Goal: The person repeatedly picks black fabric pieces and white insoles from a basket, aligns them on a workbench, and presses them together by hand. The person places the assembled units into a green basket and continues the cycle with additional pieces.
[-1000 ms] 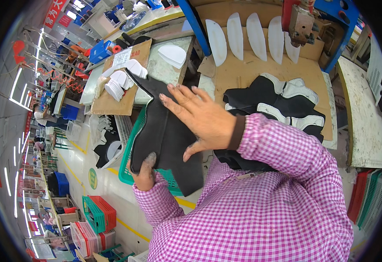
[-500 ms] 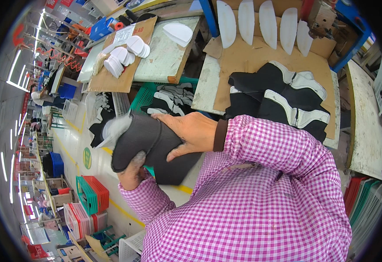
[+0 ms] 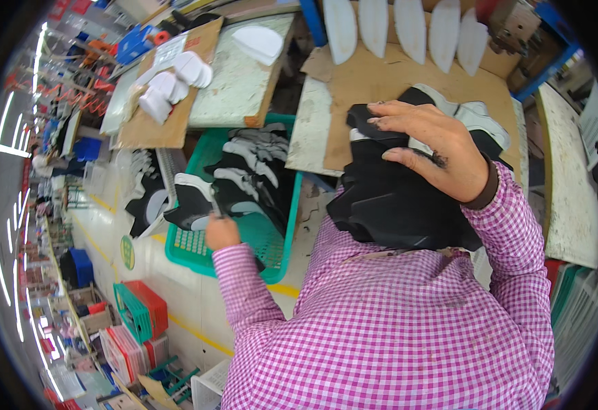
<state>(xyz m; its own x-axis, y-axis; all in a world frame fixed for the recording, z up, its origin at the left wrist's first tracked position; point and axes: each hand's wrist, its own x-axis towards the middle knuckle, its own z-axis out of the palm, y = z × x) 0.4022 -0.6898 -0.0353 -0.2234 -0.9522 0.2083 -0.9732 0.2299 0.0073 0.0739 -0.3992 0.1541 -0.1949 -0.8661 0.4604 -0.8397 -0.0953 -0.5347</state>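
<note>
My right hand [image 3: 432,147] presses down on a stack of black shoe-upper pieces [image 3: 391,198] held against my chest at the edge of the brown cardboard-covered bench [image 3: 374,82]. My left hand [image 3: 221,231] reaches down into a green plastic basket [image 3: 271,263] beside the bench. Its fingers close on a black and white shoe-upper piece [image 3: 193,201] at the basket's left rim. More black and white pieces [image 3: 254,171] lie heaped in the basket. Both sleeves are pink checked cloth.
White insole shapes [image 3: 408,27] stand in a row at the bench's back. White moulded pieces [image 3: 172,78] lie on a cardboard sheet at the left. Red and green crates [image 3: 141,311] sit on the floor below. A grey board [image 3: 572,178] is at right.
The black stack moved from my left side up to the bench under my right hand. My left hand let go of it and dropped into the green basket.
</note>
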